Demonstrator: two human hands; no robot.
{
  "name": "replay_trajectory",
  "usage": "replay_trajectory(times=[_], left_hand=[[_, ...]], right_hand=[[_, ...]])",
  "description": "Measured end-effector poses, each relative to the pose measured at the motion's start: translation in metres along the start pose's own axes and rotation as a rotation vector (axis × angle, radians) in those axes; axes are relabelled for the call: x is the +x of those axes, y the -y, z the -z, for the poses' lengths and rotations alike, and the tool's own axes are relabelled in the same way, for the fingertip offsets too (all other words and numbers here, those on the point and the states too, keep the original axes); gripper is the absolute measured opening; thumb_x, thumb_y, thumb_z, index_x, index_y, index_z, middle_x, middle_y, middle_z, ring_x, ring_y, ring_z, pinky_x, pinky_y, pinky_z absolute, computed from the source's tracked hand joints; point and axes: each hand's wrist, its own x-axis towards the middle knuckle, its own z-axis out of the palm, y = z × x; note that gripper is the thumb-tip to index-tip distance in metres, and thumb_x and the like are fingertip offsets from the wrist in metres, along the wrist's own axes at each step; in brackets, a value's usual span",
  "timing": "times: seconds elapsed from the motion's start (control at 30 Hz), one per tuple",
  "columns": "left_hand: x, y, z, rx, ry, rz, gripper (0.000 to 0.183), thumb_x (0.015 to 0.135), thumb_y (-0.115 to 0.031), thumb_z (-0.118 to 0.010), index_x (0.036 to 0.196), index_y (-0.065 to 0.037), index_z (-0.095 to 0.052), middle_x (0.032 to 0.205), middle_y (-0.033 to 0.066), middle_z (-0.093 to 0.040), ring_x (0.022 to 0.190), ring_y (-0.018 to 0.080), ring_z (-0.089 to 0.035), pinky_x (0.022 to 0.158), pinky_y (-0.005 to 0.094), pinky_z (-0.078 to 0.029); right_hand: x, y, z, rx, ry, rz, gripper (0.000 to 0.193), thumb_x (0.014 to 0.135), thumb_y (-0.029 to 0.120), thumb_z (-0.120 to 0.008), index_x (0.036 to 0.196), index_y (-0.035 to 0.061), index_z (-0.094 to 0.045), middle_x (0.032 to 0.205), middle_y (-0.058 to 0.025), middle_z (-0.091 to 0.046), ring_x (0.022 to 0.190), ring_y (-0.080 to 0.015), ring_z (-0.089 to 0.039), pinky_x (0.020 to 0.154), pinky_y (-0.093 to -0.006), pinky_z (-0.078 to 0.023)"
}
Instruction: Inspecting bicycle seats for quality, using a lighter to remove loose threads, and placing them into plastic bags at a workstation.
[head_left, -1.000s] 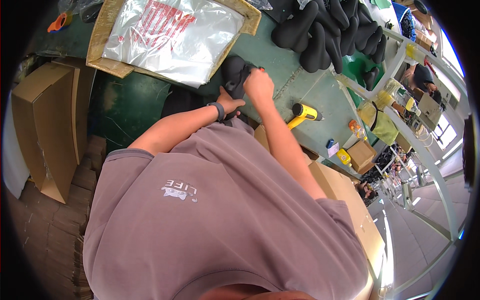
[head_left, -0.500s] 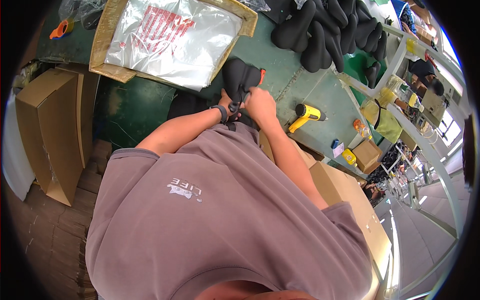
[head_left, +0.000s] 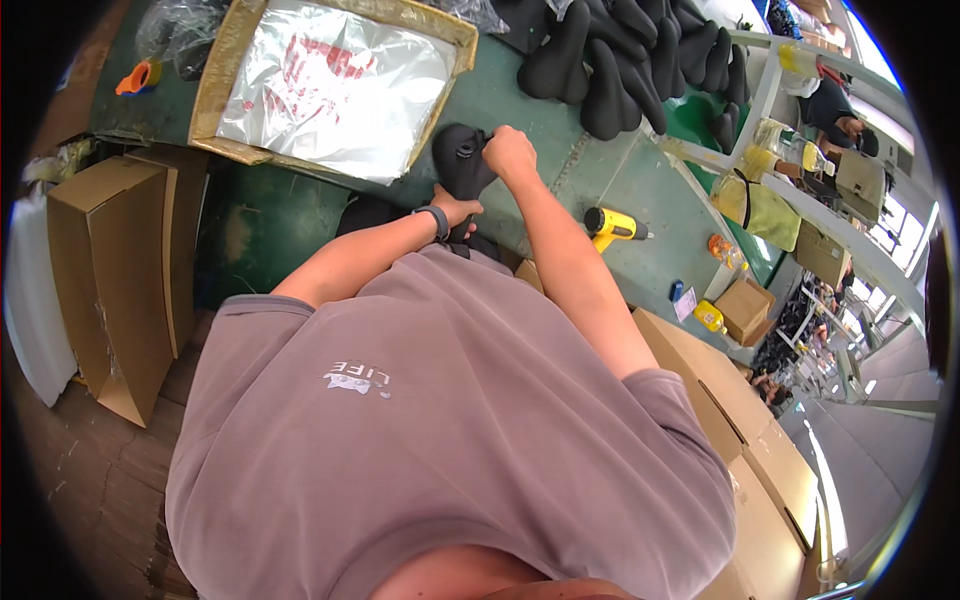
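A black bicycle saddle (head_left: 462, 160) is held in front of my body at the near edge of the green workbench. My left hand (head_left: 457, 208) wraps round its narrow nose, the thumb pointing right. On the right side of the wide end, my right hand (head_left: 510, 155) is closed in a fist against the saddle. Its fingertips are turned away, so what they grip there cannot be made out. A dark round detail shows on the saddle's wide end.
An open carton (head_left: 235, 150) with a silvery plastic bag (head_left: 340, 95) stands left of the saddle. Several black saddles (head_left: 610, 80) are heaped at the far right. A yellow heat gun (head_left: 615, 228) lies right of my forearm. Orange tape (head_left: 138, 78) sits far left; cardboard boxes (head_left: 110, 260) stand below.
My right hand has moved up from near the saddle's nose to its wide end. The saddle has turned a little, and my left hand still holds its nose.
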Motion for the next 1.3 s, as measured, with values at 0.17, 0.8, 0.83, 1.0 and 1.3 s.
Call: replay_trajectory(times=[0.17, 0.8, 0.83, 1.0, 1.3], left_hand=[[-0.016, -0.013, 0.017, 0.042, 0.011, -0.068, 0.095, 0.087, -0.005, -0.089, 0.155, -0.002, -0.022, 0.095, 0.0144, -0.067, 0.068, 0.0248, -0.073, 0.054, 0.0439, -0.063], [-0.203, -0.084, 0.072, 0.544, 0.305, -1.432, 0.11, 0.095, -0.008, -0.08, 0.181, -0.004, -0.012, 0.186, 0.028, -0.018, 0.174, 0.0388, -0.019, 0.139, 0.046, -0.022], [-0.196, -0.088, 0.083, 0.673, 0.391, -1.361, 0.095, 0.097, -0.009, -0.078, 0.177, -0.005, -0.027, 0.183, 0.0261, -0.027, 0.171, 0.0387, -0.026, 0.138, 0.0458, -0.025], [-0.105, -0.132, 0.129, 0.66, -0.353, -1.218, 0.026, 0.109, -0.029, -0.071, 0.109, -0.004, -0.078, 0.093, 0.0118, -0.082, 0.08, 0.0336, -0.079, 0.075, 0.0468, -0.061], [0.017, -0.13, 0.166, 1.063, -0.605, -1.058, 0.026, 0.1, -0.03, -0.08, 0.1, -0.005, -0.077, 0.11, 0.0174, -0.074, 0.108, 0.0399, -0.072, 0.092, 0.0518, -0.06]], right_hand=[[0.025, -0.066, 0.0, 0.254, -0.077, -0.037, 0.037, 0.095, 0.021, -0.065, 0.122, 0.0071, -0.084, 0.116, -0.0289, -0.08, 0.108, -0.0414, -0.08, 0.1, -0.0511, -0.061], [-0.2, -0.009, -0.012, 1.858, 0.012, 0.468, 0.078, 0.102, 0.021, -0.082, 0.167, 0.006, -0.042, 0.151, -0.0143, -0.065, 0.128, -0.0291, -0.069, 0.109, -0.0469, -0.058], [-0.207, 0.008, -0.009, 1.868, -0.064, 0.453, 0.071, 0.102, 0.017, -0.082, 0.162, 0.0053, -0.045, 0.144, -0.0134, -0.067, 0.12, -0.0276, -0.072, 0.103, -0.0455, -0.061], [-0.201, -0.01, -0.031, 1.809, 0.009, -0.118, 0.036, 0.103, 0.011, -0.08, 0.129, 0.0057, -0.055, 0.099, -0.0122, -0.074, 0.076, -0.0227, -0.075, 0.062, -0.0389, -0.066], [-0.183, -0.048, -0.149, 1.393, 0.065, -0.39, 0.052, 0.091, 0.014, -0.092, 0.129, -0.0004, -0.061, 0.107, -0.0136, -0.076, 0.09, -0.0243, -0.077, 0.073, -0.0404, -0.063]])
